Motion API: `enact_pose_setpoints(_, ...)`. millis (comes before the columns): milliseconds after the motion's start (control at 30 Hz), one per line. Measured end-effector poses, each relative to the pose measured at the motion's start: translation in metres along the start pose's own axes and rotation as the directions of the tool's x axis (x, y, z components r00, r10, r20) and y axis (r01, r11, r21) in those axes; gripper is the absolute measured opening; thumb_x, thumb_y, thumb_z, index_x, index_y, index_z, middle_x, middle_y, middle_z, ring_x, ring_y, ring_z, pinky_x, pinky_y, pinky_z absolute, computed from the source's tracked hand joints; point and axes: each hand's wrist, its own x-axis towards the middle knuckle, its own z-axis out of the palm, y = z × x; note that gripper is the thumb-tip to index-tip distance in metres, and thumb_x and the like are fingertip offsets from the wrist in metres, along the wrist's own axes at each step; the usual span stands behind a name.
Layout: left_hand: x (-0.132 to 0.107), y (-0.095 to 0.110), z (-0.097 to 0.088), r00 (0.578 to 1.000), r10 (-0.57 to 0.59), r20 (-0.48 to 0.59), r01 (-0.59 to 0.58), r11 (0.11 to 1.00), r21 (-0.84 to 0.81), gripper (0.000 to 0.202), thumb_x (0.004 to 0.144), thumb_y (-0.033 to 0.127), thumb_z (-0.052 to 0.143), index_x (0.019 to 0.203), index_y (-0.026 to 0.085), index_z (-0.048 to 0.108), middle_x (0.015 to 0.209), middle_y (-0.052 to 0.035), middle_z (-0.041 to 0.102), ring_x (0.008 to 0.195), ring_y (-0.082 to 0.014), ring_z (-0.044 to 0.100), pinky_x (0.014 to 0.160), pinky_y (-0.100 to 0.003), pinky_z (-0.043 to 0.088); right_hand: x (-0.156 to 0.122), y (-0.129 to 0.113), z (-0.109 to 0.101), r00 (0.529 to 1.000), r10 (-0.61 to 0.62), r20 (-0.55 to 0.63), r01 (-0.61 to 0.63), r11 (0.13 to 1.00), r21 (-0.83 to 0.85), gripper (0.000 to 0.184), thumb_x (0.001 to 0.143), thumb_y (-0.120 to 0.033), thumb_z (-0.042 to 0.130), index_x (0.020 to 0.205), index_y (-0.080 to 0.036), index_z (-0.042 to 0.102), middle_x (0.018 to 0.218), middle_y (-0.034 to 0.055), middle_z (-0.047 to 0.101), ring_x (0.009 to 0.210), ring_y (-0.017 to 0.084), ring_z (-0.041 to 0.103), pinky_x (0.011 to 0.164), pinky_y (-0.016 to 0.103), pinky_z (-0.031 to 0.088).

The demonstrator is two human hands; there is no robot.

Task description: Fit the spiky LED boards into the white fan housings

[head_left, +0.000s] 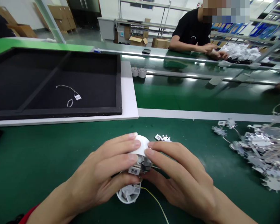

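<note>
Between my two hands is a small electronic assembly with a smooth white cap point(141, 144) on its upper side. My left hand point(100, 169) grips it from the left, fingers on the cap and thumb below. From the right, my right hand point(184, 175) pinches it, with fingertips on the cap's edge. Under the cap show grey inner parts and a label with a square code point(133, 170). A round white ribbed housing point(128, 193) sits just below, partly behind my left thumb; whether it is joined to the assembly I cannot tell. A yellow wire point(155, 199) trails toward me.
A star-shaped metal piece point(166, 138) lies just beyond my hands. Many similar wired pieces point(259, 149) are heaped at right. The black tray point(119, 84) at left holds a wired tag point(77, 97) and a small ring point(70, 103). A co-worker point(191, 31) works across the line.
</note>
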Motion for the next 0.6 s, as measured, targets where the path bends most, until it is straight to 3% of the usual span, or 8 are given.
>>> enact_pose_setpoints(267, 0.0, 0.007, -0.004, 0.999, -0.011, 0.046, 0.008, 0.998, 0.062, 0.013, 0.11, 0.017, 0.059, 0.122, 0.02, 0.061, 0.137, -0.0075, 0.073, 0.145, -0.0185, 0.059, 0.12, -0.031, 0.056, -0.003, 0.0, -0.002, 0.999, -0.03, -0.027, 0.03, 1.0, -0.002, 0.023, 0.103, -0.006, 0.063, 0.125, -0.01, 0.069, 0.118, 0.0112, 0.074, 0.109, 0.02, 0.071, 0.087, 0.032, 0.063)
enact_pose_setpoints(367, 0.002, 0.007, -0.007, 1.0, 0.014, 0.023, -0.017, 0.989, 0.149, 0.009, 0.108, 0.017, 0.062, 0.117, 0.017, 0.063, 0.133, -0.007, 0.072, 0.141, -0.0169, 0.062, 0.117, -0.027, 0.057, -0.003, 0.001, 0.001, 1.0, 0.0, -0.016, 0.0, 1.0, -0.006, 0.022, 0.104, -0.01, 0.064, 0.125, -0.011, 0.068, 0.119, 0.0112, 0.074, 0.109, 0.019, 0.071, 0.089, 0.031, 0.062)
enact_pose_setpoints(500, 0.006, -0.002, -0.022, 0.989, 0.137, -0.05, -0.112, 0.934, 0.34, 0.012, 0.1, 0.01, 0.073, 0.106, 0.014, 0.064, 0.132, -0.008, 0.072, 0.137, -0.0175, 0.064, 0.116, -0.027, 0.058, -0.005, 0.005, 0.003, 0.999, 0.046, -0.019, -0.047, 0.997, -0.062, 0.029, 0.101, -0.012, 0.067, 0.129, -0.011, 0.064, 0.128, 0.0132, 0.07, 0.119, 0.021, 0.069, 0.102, 0.033, 0.058)
enact_pose_setpoints(600, 0.007, -0.013, -0.041, 0.966, 0.234, -0.105, -0.145, 0.835, 0.53, 0.023, 0.092, 0.009, 0.083, 0.097, 0.02, 0.063, 0.131, -0.0041, 0.073, 0.129, -0.0183, 0.069, 0.111, -0.032, 0.063, -0.01, 0.009, 0.002, 0.998, 0.07, 0.004, -0.069, 0.987, -0.146, 0.039, 0.099, -0.012, 0.067, 0.137, -0.014, 0.061, 0.138, 0.0141, 0.065, 0.126, 0.025, 0.066, 0.106, 0.037, 0.057)
